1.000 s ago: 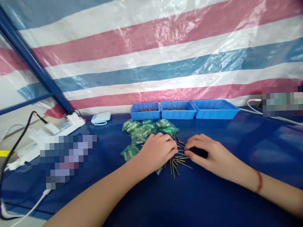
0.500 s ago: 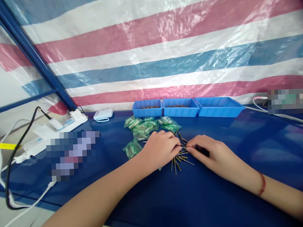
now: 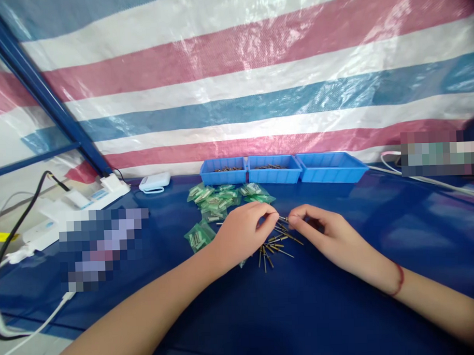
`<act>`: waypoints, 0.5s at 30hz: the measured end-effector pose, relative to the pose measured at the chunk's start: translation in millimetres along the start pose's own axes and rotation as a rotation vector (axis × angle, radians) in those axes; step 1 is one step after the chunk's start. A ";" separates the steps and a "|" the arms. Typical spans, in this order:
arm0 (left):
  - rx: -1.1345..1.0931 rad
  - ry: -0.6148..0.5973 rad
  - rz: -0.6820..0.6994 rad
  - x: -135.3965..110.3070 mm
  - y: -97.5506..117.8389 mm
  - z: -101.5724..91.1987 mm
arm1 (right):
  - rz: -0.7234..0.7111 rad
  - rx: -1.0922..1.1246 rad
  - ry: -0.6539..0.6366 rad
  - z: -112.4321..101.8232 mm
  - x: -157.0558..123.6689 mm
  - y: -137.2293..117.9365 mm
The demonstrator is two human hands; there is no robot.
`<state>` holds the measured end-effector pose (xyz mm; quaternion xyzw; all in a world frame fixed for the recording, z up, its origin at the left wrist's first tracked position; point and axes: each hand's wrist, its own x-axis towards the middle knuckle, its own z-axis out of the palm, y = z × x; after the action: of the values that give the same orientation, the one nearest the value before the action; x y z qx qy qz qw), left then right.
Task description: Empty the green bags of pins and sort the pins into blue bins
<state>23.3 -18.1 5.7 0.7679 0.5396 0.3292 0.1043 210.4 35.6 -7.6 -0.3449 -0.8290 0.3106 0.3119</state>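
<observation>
Thumb and fingertips of my left hand [image 3: 243, 226] are pinched at one end of a thin metal rivet [image 3: 284, 218]. My right hand [image 3: 327, 230] pinches the other end, so the rivet spans the small gap between both hands. Below and between them lies a loose pile of rivets [image 3: 277, 245], brass-coloured with thin silvery pins, fanned out on the blue table. Green-tinted plastic bags [image 3: 218, 199] with small metal parts inside lie behind and left of my left hand, partly hidden by it.
Three blue bins stand in a row at the back: the left bin [image 3: 223, 178] and middle bin [image 3: 275, 176] hold small metal parts. The right bin [image 3: 334, 175] shows none. Left are a white power bank [image 3: 155, 182], a power strip [image 3: 76, 204] and cables. Striped sheeting [image 3: 234, 95] hangs behind.
The view has shifted slightly, with the table things drifting left. Both pinched hands have come up slightly off the pile, and the rivet between them now shows more clearly.
</observation>
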 end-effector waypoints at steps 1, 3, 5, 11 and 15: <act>-0.009 0.000 0.005 0.2 0.0 -0.2 | -0.004 0.027 0.010 0.2 0.0 0.2; -0.013 -0.005 0.021 0.4 -0.1 -0.4 | -0.039 0.045 0.058 -0.1 -1.1 0.8; 0.007 -0.022 0.034 0.4 -0.1 0.0 | -0.128 -0.007 0.124 -2.3 -3.3 1.0; 0.086 -0.052 -0.005 0.0 -0.4 0.7 | -0.648 -0.393 0.196 -26.9 12.2 -2.5; 0.155 -0.064 0.001 0.8 -3.3 -3.7 | -0.591 -0.539 0.427 -42.5 58.6 6.9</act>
<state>18.7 -16.8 7.2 0.7840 0.5594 0.2619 0.0614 210.8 97.2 31.2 -0.2185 -0.8604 -0.0966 0.4502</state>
